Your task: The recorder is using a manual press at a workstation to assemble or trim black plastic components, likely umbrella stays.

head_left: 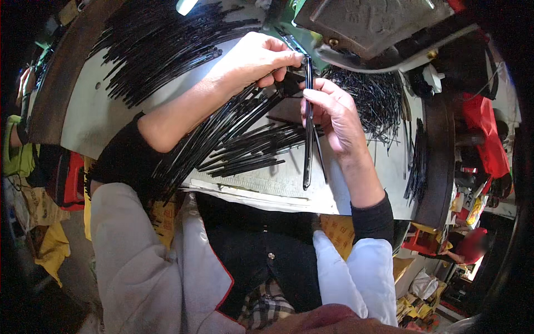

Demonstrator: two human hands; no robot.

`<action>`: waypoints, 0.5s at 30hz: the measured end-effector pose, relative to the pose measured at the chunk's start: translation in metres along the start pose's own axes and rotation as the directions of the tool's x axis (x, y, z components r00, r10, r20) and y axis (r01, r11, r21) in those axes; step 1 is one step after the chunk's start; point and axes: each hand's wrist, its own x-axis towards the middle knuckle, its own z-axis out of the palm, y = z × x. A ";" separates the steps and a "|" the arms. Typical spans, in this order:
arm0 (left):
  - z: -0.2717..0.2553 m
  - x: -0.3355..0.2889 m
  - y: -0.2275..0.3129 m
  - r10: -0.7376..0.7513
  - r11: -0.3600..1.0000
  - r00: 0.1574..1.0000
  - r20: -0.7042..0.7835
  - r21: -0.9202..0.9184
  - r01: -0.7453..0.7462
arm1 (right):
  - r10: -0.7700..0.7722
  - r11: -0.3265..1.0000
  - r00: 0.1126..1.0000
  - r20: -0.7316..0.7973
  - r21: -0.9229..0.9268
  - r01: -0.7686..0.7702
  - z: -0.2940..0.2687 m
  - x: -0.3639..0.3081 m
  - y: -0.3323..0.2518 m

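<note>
A long, thin, glossy black strip hangs nearly upright between my hands, its lower end over the pale worktable. My left hand pinches the strip's upper end between thumb and forefinger, close under a machine. Lower down, my right hand grips the same strip with thumb and fingers. A second, thinner dark piece slants away beside it. Beneath my hands lie loose black strips, many pointing up and to the right. What the curled fingers of my left hand touch is hidden.
A worn metal machine overhangs the table at the upper right. A large pile of black strips covers the far left, and a tangled heap of thin black pieces lies right of my hands. Another person is at the far right.
</note>
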 end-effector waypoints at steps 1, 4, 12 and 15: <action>-0.001 0.001 -0.002 0.001 1.000 1.000 0.026 -0.012 -0.001 | 0.002 1.000 1.000 -0.001 0.003 -0.002 0.000 0.001 0.002; -0.002 -0.001 0.000 0.015 0.999 0.997 0.075 -0.037 -0.012 | -0.009 1.000 1.000 -0.027 -0.028 0.008 0.000 0.001 0.000; 0.000 -0.004 0.004 -0.021 0.996 0.978 0.206 -0.079 0.038 | -0.075 0.996 0.997 -0.034 0.039 0.076 0.005 0.004 -0.001; 0.001 -0.004 0.002 -0.010 0.994 0.979 0.202 -0.103 0.032 | -0.090 0.996 0.996 0.001 0.022 0.090 0.002 0.006 -0.002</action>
